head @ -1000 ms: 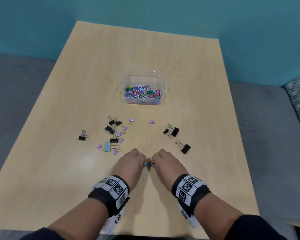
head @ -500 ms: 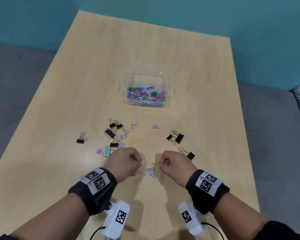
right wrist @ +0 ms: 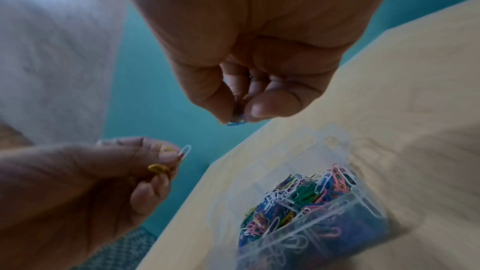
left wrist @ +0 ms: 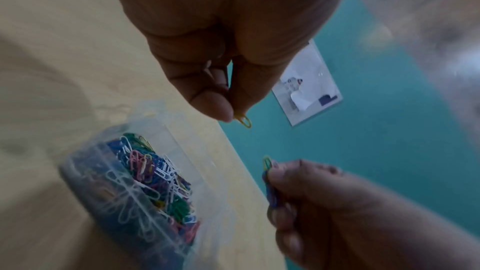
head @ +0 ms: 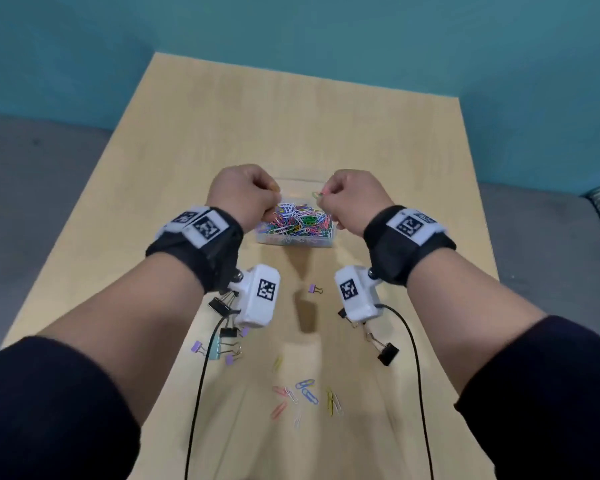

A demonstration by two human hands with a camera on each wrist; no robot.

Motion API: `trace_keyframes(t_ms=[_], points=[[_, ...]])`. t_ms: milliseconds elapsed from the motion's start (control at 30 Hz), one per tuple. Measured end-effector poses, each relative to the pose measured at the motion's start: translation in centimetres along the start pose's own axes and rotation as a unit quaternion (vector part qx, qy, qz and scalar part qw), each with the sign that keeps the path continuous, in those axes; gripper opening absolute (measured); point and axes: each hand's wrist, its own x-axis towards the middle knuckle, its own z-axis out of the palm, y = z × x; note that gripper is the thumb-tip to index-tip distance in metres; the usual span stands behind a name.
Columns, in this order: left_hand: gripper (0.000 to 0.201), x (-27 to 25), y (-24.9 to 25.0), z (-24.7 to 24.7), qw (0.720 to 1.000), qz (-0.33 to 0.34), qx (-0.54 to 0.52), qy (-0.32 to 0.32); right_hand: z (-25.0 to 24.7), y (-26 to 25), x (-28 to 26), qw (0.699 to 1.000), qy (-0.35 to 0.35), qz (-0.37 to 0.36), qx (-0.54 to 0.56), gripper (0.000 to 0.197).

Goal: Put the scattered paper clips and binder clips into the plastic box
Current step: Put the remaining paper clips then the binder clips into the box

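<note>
While both of our fists hang above the clear plastic box at the middle of the wooden table, each one has paper clips nipped between thumb and fingers. Our left hand is curled tight, and its wrist view shows a yellow paper clip poking out below the thumb tip; from the other wrist a white clip sticks out of the same hand too. Our right hand is likewise curled, pinching a small bunch of clips with a green loop showing at the top and blue ones below it. The box already holds a heap of coloured paper clips. Nearer to us on the table lie loose paper clips, with black, purple and teal binder clips to their left, a black binder clip to their right, and one small purple binder clip between our wrists.
</note>
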Motion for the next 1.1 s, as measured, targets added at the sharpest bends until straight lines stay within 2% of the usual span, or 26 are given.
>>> trace_keyframes(t_ms=[67,100,167,267,333,433,500,633,700,733,767,800,867,900,967,1033,1100], points=[[0.014,0.7,0.1,0.4,0.996,0.013,0.082,-0.04,0.3,-0.2,0.9,0.997,-0.036,0.01,-0.072,0.008],[0.013,0.7,-0.1,0.5,0.99,0.02,0.13,-0.057,0.3,0.0,1.0,0.99,-0.045,0.012,-0.133,0.018],[0.019,0.0,-0.8,-0.1,0.978,0.048,0.198,-0.046,-0.1,1.0,-0.1,0.975,-0.026,-0.002,-0.222,0.029],[0.023,-4.0,-2.6,-1.0,0.972,0.089,0.219,-0.012,0.2,3.5,-5.0,0.974,-0.018,-0.035,-0.223,0.029],[0.024,-8.6,-5.0,-0.9,0.959,0.104,0.257,-0.051,1.5,5.6,-9.5,0.968,-0.081,-0.036,-0.233,0.029],[0.032,-15.5,-9.9,0.2,0.922,0.155,0.307,-0.178,4.1,8.6,-16.1,0.935,-0.196,-0.06,-0.29,0.028],[0.038,-18.1,-12.9,1.1,0.889,0.179,0.358,-0.224,5.8,9.7,-19.3,0.908,-0.221,-0.099,-0.341,0.036],[0.04,-20.1,-15.0,2.2,0.823,0.261,0.456,-0.217,8.4,10.6,-22.7,0.897,-0.166,-0.16,-0.377,0.058],[0.042,-20.6,-15.6,2.1,0.791,0.319,0.47,-0.227,9.0,10.8,-23.8,0.889,-0.167,-0.187,-0.384,0.059],[0.044,-20.9,-15.8,1.9,0.785,0.337,0.465,-0.232,9.1,10.8,-24.3,0.89,-0.171,-0.194,-0.376,0.058],[0.045,-21.2,-15.8,1.5,0.794,0.334,0.451,-0.233,9.0,11.0,-24.7,0.899,-0.171,-0.189,-0.355,0.057],[0.043,-21.6,-15.8,1.2,0.818,0.314,0.427,-0.224,8.7,11.2,-25.1,0.915,-0.16,-0.169,-0.328,0.056],[0.037,-22.0,-15.8,0.5,0.882,0.231,0.368,-0.183,8.2,12.0,-25.9,0.949,-0.124,-0.085,-0.279,0.047],[0.039,-22.2,-15.8,0.3,0.902,0.178,0.353,-0.175,8.0,12.3,-26.1,0.959,-0.105,-0.04,-0.26,0.042],[0.049,-22.5,-16.0,0.5,0.911,0.121,0.35,-0.18,8.1,12.7,-26.6,0.969,-0.079,0.01,-0.233,0.037],[0.051,-22.6,-16.1,1.4,0.906,0.115,0.363,-0.184,8.9,12.6,-26.6,0.974,-0.069,0.024,-0.212,0.033],[0.043,-22.4,-16.2,2.4,0.905,0.12,0.37,-0.17,9.8,12.3,-26.2,0.978,-0.052,0.03,-0.202,0.028]])
